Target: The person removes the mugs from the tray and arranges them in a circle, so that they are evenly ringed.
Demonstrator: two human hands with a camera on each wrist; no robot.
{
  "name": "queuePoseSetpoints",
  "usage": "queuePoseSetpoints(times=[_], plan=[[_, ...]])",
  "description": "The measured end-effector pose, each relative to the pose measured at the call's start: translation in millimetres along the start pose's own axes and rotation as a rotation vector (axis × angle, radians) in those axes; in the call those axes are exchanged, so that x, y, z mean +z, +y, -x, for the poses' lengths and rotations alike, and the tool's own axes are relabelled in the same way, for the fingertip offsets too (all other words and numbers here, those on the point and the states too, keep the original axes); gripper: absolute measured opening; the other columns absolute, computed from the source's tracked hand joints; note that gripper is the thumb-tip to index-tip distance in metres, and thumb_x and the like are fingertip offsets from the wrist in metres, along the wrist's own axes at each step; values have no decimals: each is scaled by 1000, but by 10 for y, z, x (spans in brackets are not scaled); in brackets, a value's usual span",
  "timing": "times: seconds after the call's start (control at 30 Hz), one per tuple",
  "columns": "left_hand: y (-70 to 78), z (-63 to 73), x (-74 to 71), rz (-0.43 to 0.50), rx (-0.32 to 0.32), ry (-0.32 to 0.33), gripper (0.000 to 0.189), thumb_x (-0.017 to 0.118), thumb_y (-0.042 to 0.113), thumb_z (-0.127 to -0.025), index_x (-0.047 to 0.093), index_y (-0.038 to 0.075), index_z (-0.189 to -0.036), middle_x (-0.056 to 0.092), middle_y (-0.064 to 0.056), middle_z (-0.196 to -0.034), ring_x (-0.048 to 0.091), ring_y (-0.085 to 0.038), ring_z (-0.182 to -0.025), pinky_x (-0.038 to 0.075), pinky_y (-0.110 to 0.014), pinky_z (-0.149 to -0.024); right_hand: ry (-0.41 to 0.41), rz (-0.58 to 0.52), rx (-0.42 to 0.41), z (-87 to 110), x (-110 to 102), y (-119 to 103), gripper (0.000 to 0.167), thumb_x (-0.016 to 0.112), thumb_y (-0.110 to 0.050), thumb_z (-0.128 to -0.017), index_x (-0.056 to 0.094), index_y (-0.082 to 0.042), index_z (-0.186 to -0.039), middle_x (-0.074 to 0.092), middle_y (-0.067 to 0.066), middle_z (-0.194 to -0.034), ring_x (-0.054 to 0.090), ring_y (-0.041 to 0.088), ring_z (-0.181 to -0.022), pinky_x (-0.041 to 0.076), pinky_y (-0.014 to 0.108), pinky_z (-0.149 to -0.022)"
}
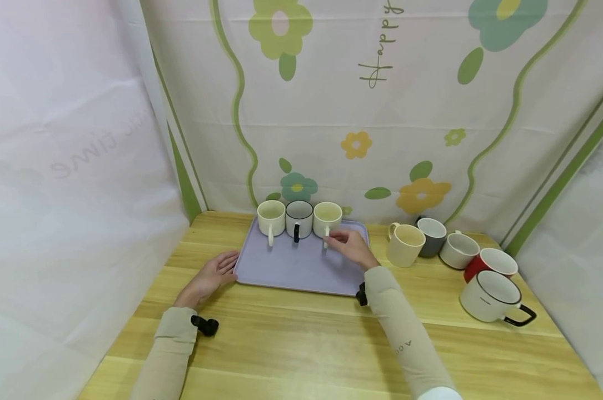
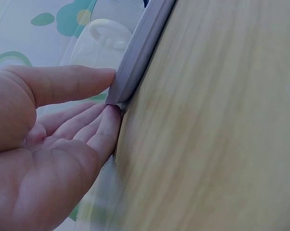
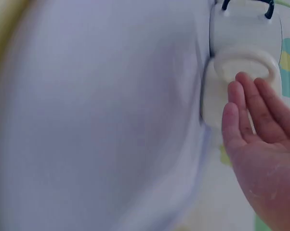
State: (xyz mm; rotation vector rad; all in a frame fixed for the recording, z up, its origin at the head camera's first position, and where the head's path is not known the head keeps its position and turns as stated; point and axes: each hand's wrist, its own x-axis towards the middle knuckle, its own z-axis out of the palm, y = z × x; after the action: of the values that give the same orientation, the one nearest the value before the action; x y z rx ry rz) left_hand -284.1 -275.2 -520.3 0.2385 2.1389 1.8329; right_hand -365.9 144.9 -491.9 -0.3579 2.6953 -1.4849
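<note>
On the lilac tray (image 1: 291,261), three mugs stand in a row along the back: a cream mug (image 1: 271,218), a white mug with a black rim and black handle (image 1: 299,219), and another cream mug (image 1: 327,219). Their handles face the front. My right hand (image 1: 348,247) is at the right cream mug's handle, its fingers (image 3: 260,106) nearly straight and overlapping that handle in the right wrist view. My left hand (image 1: 213,276) lies at the tray's front left corner. Its thumb (image 2: 77,83) touches the rim, and its extended fingers meet the tray's edge.
Right of the tray stand a pale yellow mug (image 1: 404,247), a dark grey mug (image 1: 432,238), a white mug (image 1: 458,251), a red mug (image 1: 488,264) and a large white mug with a black handle (image 1: 486,303). A printed curtain (image 1: 306,111) hangs behind the wooden table (image 1: 291,344).
</note>
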Motion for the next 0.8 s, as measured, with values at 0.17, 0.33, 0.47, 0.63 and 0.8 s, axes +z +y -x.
queuePoseSetpoints(times=[0.17,0.33,0.47,0.63,0.8], plan=[[-28,-11,1,0,13,0,76,55,-8,-105,13,-5,-167,14,-30,-174,14,-45,-163,25,-49,-131,94,-169,126,-29,172,-6,44,71,-39,-102,76,0,-121,77,16,-116,67,17,-100,55,22,-82],[-50,-23,-6,-14,13,2,76,57,-6,-105,13,-4,-167,15,-29,-174,16,-45,-163,27,-48,-130,154,-265,203,-32,260,-40,50,67,-45,-103,75,2,-117,75,10,-110,63,15,-97,52,24,-83],[-58,-27,0,1,14,-10,78,57,-6,-105,11,-4,-168,13,-29,-175,14,-45,-163,28,-45,-130,179,-287,236,-6,269,-71,58,63,-51,-104,71,6,-93,69,8,-89,59,20,-86,48,26,-77],[-57,-27,1,11,6,-6,78,57,-6,-104,11,-4,-168,13,-28,-175,14,-44,-163,27,-45,-130,180,-292,252,42,256,-106,57,58,-48,-107,62,-3,-74,57,4,-69,51,19,-71,42,26,-66],[-42,-27,-11,18,-1,-2,77,56,-7,-105,11,-4,-168,13,-29,-175,14,-44,-163,25,-48,-131,203,-464,261,118,209,-191,45,57,-32,-108,55,-5,-72,49,2,-66,44,17,-66,36,25,-65]])
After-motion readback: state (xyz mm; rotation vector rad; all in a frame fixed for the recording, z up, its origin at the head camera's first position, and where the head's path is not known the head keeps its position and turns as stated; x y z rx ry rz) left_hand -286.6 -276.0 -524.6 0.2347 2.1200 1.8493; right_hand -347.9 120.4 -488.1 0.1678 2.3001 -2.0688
